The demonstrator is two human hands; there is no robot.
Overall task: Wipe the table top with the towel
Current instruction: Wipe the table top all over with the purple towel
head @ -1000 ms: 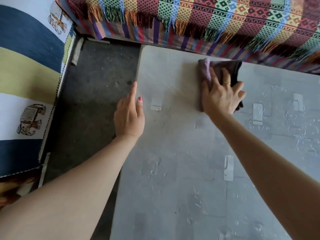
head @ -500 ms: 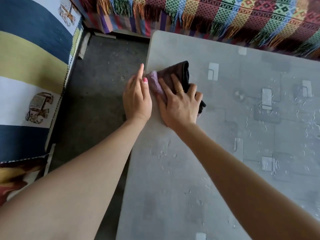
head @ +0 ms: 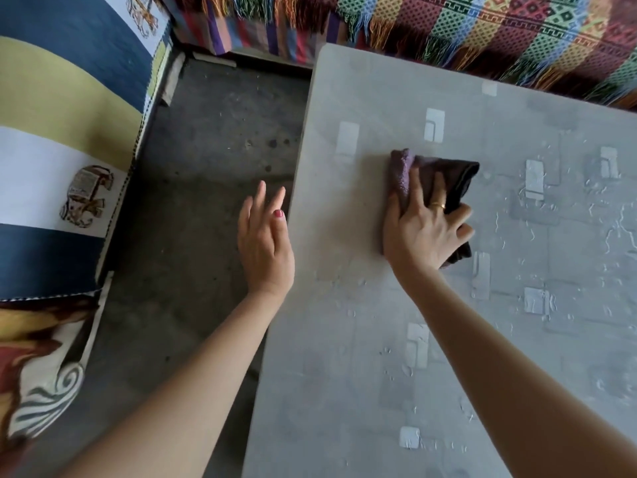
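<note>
Towel (head: 444, 177) slid rightward | right hand (head: 425, 232) grip spread, pressing it | left hand (head: 265, 239) relaxed

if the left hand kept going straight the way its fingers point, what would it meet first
Probably nothing soon: the left hand points over bare floor beside the table edge, towards the fringed blanket. Depth is unclear.

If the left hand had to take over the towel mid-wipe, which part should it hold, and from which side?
Likely the bunched purple edge of the towel, reached from the left across the table top. That fold stands thick and uncovered beyond the right hand, whose spread fingers press flat on the rest. The left hand hangs open just off the table's left edge.
</note>
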